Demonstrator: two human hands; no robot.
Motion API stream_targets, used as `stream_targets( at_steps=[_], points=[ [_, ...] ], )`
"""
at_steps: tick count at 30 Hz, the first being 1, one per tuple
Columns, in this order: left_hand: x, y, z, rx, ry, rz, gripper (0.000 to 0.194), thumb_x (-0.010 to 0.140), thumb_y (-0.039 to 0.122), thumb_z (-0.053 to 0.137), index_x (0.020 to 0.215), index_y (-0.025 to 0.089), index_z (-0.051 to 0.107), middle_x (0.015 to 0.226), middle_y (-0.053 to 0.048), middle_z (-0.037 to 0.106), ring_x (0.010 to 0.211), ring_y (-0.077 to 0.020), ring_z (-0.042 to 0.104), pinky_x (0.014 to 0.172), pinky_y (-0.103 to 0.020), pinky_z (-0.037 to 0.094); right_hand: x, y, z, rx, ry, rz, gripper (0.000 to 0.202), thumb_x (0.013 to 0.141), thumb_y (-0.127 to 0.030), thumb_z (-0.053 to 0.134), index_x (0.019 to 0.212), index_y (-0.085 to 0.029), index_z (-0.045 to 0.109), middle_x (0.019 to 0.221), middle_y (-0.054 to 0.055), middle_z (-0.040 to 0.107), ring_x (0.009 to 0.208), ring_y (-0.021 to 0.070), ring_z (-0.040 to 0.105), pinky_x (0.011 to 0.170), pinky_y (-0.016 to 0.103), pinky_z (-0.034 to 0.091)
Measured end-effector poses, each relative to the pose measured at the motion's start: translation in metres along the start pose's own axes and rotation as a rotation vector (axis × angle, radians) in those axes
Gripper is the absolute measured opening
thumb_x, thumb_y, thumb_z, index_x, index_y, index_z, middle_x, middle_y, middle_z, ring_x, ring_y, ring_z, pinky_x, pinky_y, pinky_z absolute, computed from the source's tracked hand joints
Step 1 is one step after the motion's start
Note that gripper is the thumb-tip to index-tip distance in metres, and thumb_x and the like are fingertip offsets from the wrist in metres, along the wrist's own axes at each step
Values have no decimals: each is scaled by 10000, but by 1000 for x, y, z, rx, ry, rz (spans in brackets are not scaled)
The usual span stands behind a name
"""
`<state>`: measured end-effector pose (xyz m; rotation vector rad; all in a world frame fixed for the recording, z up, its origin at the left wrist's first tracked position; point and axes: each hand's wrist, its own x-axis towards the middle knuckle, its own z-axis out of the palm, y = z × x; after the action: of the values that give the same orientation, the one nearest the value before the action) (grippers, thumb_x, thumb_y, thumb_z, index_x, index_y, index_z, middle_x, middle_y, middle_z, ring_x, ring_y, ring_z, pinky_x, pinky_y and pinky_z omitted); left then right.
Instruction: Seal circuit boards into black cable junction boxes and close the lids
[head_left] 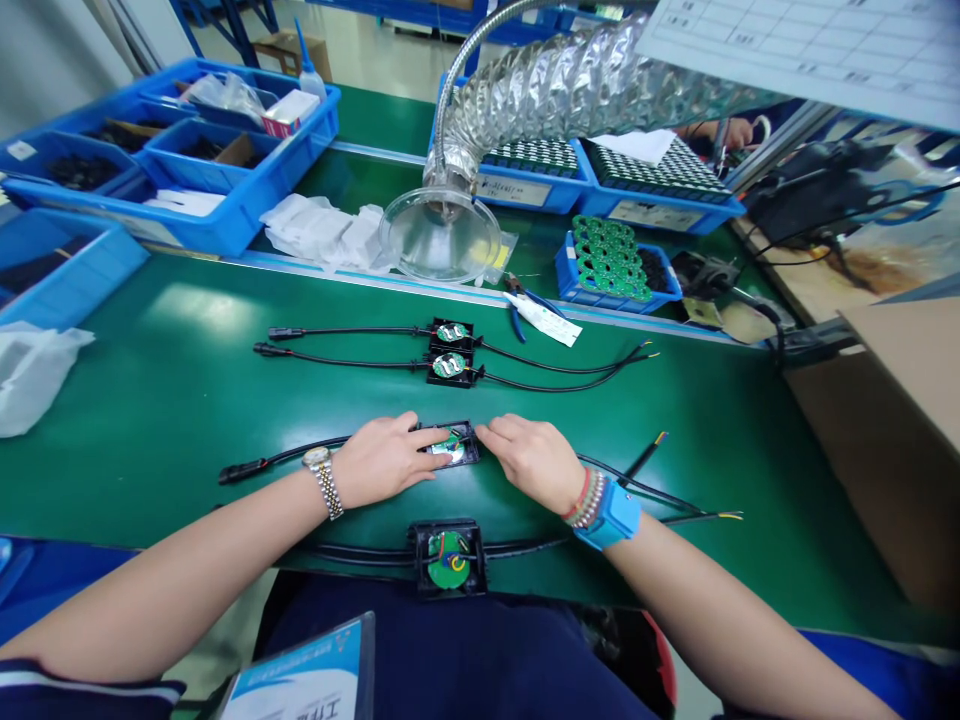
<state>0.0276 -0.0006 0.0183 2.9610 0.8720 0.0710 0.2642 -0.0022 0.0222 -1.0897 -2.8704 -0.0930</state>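
Observation:
A small black plastic housing [470, 428] with a green circuit board [455, 447] inside lies between my hands. My left hand [382, 458] reaches over its left side, index and middle fingers stretched out on the board, thumb apart. The fingers of my right hand [532, 460] are closed in a pinch on the black cable at the housing's right end; the pinched part is mostly hidden. A cable with a connector [244, 471] runs out leftward from under my left hand. Nearer my body sits another open housing [481, 575] with a round green board and coloured wires.
Two cabled housings [450, 352] lie farther back. Beyond them are pliers [517, 322], a fume-extraction hood [440, 240], and a blue bin of green boards [611, 258]. Divided blue trays [247, 205] stand back left; a cardboard box [870, 400] stands right. A co-worker's hand [739, 133] shows behind.

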Motion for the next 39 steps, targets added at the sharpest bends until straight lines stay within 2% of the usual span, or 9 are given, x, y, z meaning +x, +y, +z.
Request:
stream_targets(
  at_steps=[3, 8, 11, 16, 20, 24, 32, 36, 39],
  points=[
    [0, 1, 1, -8, 5, -11, 295, 885, 409, 429, 1147, 355, 555, 1209, 18, 545, 806, -170, 441, 628, -274, 395, 1, -1, 0, 28, -75, 39, 183, 836, -77, 437, 869, -155, 599, 746, 37, 586, 674, 149, 476, 548, 277, 296],
    [2, 1, 5, -43, 3, 0, 299, 871, 364, 478, 1157, 321, 553, 1208, -4, 544, 816, -165, 447, 675, -277, 421, 7, 0, 1, 63, -179, -26, 160, 815, -62, 449, 822, -149, 583, 785, 49, 600, 660, 148, 480, 527, 277, 273],
    [3, -1, 6, -68, -2, 27, 285, 874, 353, 475, 1137, 296, 568, 1206, -12, 547, 825, -172, 440, 685, -280, 432, 9, -4, 4, 47, -201, -10, 148, 808, -70, 453, 797, -152, 576, 772, 48, 588, 647, 150, 480, 517, 281, 274],
    [2, -5, 1, -85, -54, 55, 290, 895, 355, 422, 1131, 296, 580, 1239, 0, 533, 842, -185, 434, 693, -285, 433, 1, -12, 15, 75, -140, 92, 158, 839, -89, 444, 809, -155, 585, 776, 43, 579, 679, 152, 507, 546, 260, 329],
    [2, -7, -2, -92, -71, 51, 299, 895, 356, 421, 1149, 306, 570, 1248, 3, 526, 856, -182, 436, 712, -280, 427, -7, -8, 25, 302, 18, 210, 185, 897, -148, 414, 935, -141, 595, 795, 51, 571, 715, 141, 531, 632, 232, 402],
    [4, -7, -1, -79, -67, 51, 303, 887, 360, 438, 1157, 308, 564, 1257, 5, 518, 853, -185, 427, 708, -284, 426, -6, -2, 31, 457, 84, 154, 236, 902, -113, 374, 888, -128, 610, 783, 65, 568, 730, 142, 530, 675, 236, 428],
    [5, -7, -3, -53, -96, 70, 305, 899, 348, 412, 1163, 300, 557, 1258, -3, 510, 855, -188, 419, 693, -284, 425, -3, -3, 35, 476, 110, 137, 263, 905, -118, 353, 872, -117, 614, 776, 75, 563, 735, 155, 508, 688, 259, 438],
    [4, -7, -4, -59, -92, 66, 313, 908, 365, 385, 1168, 301, 547, 1252, -3, 510, 855, -186, 423, 703, -286, 429, -8, -8, 25, 389, 195, 109, 262, 917, -195, 372, 1062, -144, 584, 952, 108, 566, 867, 193, 488, 763, 322, 423],
    [4, -7, -4, -48, -95, 64, 308, 907, 368, 382, 1151, 290, 552, 1231, -15, 515, 859, -190, 426, 705, -290, 434, -9, -10, 19, 289, 164, 52, 308, 905, -321, 430, 1172, -215, 541, 1067, 111, 524, 944, 226, 456, 755, 355, 395]
  ],
)
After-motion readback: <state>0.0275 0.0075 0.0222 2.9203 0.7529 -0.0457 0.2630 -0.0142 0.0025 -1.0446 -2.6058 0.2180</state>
